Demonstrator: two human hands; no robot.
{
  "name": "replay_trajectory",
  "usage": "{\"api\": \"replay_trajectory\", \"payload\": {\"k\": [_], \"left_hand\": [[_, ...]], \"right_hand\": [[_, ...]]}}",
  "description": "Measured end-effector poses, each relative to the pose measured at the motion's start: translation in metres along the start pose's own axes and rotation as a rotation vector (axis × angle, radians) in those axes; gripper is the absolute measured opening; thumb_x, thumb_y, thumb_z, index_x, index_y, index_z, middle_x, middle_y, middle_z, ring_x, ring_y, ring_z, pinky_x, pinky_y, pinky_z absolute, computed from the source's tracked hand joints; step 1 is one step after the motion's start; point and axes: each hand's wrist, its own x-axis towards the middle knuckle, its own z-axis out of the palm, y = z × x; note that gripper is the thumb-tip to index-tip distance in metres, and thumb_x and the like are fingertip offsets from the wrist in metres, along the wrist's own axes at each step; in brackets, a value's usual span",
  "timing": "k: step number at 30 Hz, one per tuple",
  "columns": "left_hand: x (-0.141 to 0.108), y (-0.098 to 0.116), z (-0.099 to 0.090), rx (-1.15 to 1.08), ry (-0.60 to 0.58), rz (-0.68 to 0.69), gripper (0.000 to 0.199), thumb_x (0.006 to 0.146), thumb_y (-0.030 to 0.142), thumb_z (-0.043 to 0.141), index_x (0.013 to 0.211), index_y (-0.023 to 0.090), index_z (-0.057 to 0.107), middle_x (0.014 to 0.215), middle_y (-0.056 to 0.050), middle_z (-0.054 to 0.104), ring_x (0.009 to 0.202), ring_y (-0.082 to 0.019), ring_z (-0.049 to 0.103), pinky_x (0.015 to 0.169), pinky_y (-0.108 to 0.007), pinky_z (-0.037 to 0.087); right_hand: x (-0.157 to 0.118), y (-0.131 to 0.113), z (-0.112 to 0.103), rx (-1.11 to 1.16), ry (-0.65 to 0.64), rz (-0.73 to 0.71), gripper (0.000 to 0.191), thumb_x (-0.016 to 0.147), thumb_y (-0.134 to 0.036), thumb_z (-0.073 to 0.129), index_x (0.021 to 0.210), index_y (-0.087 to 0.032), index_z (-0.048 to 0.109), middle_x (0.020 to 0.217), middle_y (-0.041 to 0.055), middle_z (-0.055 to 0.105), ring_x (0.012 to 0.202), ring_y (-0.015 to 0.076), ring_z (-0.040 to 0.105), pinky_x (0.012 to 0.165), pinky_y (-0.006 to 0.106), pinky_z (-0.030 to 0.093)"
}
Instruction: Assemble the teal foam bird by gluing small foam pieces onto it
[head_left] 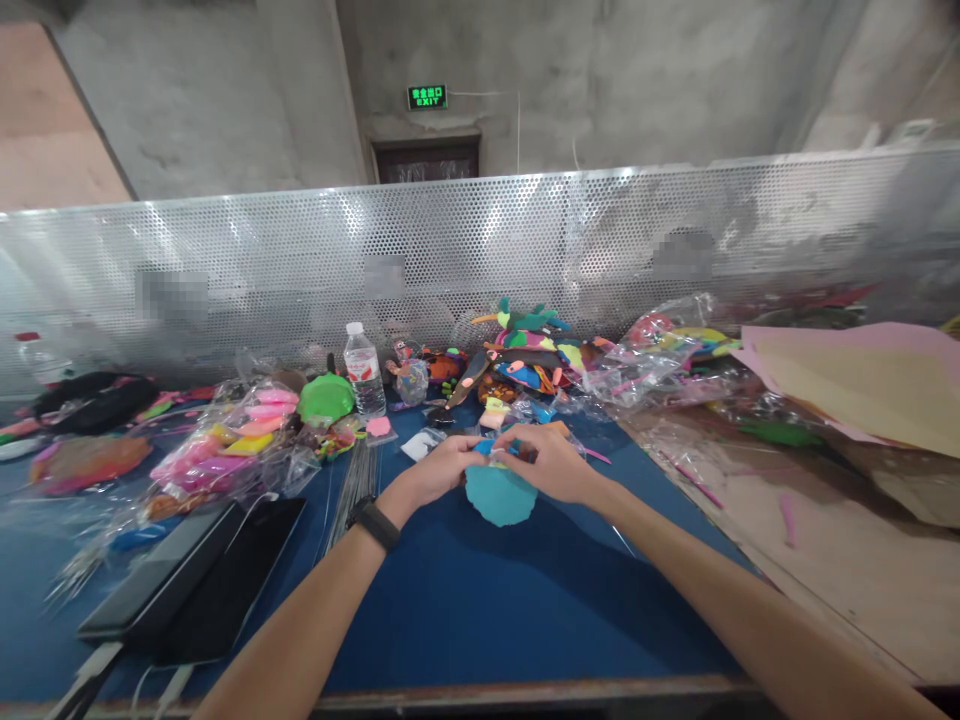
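A flat turquoise piece with a wavy edge shows below my hands, above the blue tabletop. My left hand, with a dark band on the wrist, is closed at the piece's upper left, fingers at a small blue part. My right hand curls over the upper right of the piece, thumb and fingertips pinched at something small and pale that I cannot make out. The two hands nearly meet, and the fingers hide part of what lies between them.
Two black devices with cables lie at the left front, thin wires beside them. Bagged colourful clay, a water bottle and clay figures line the back. Pink and yellow sheets lie right. A perforated metal screen stands behind.
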Motion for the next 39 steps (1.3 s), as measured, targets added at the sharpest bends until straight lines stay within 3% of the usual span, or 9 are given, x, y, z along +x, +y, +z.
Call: {"api": "replay_trajectory", "payload": {"k": [22, 29, 35, 39], "left_hand": [[0.0040, -0.0065, -0.0032, -0.022, -0.001, 0.019, 0.036, 0.072, 0.027, 0.075, 0.104, 0.013, 0.070, 0.082, -0.006, 0.069, 0.066, -0.013, 0.060, 0.066, -0.026, 0.043], [0.0028, -0.0030, -0.0002, -0.065, 0.100, -0.027, 0.038, 0.073, 0.035, 0.074, 0.104, 0.013, 0.070, 0.076, -0.005, 0.068, 0.061, -0.013, 0.059, 0.061, -0.025, 0.043], [0.0042, -0.0090, -0.0062, -0.011, -0.020, 0.041, 0.043, 0.073, 0.034, 0.076, 0.110, 0.013, 0.068, 0.086, -0.007, 0.070, 0.067, -0.012, 0.060, 0.066, -0.024, 0.043], [0.0029, -0.0063, -0.0053, -0.010, -0.012, 0.013, 0.044, 0.072, 0.033, 0.076, 0.110, 0.013, 0.068, 0.088, -0.007, 0.070, 0.068, -0.013, 0.061, 0.066, -0.025, 0.043]], "right_hand": [[-0.0008, 0.0005, 0.0017, 0.034, 0.004, -0.013, 0.012, 0.086, -0.030, 0.055, 0.084, -0.019, 0.059, 0.068, 0.0003, 0.060, 0.050, 0.0101, 0.050, 0.049, 0.023, 0.038], [-0.0013, 0.0020, 0.0016, 0.018, 0.010, -0.023, 0.009, 0.085, -0.027, 0.055, 0.083, -0.019, 0.058, 0.063, -0.0016, 0.057, 0.048, 0.0090, 0.048, 0.046, 0.021, 0.036], [-0.0012, 0.0007, 0.0015, 0.014, -0.004, -0.019, 0.008, 0.085, -0.025, 0.055, 0.080, -0.018, 0.057, 0.062, -0.0021, 0.055, 0.048, 0.0082, 0.046, 0.046, 0.021, 0.034], [-0.0010, -0.0003, 0.0010, 0.011, -0.014, -0.009, 0.008, 0.086, -0.025, 0.055, 0.080, -0.018, 0.057, 0.063, -0.0020, 0.056, 0.048, 0.0083, 0.046, 0.046, 0.021, 0.035]]}}
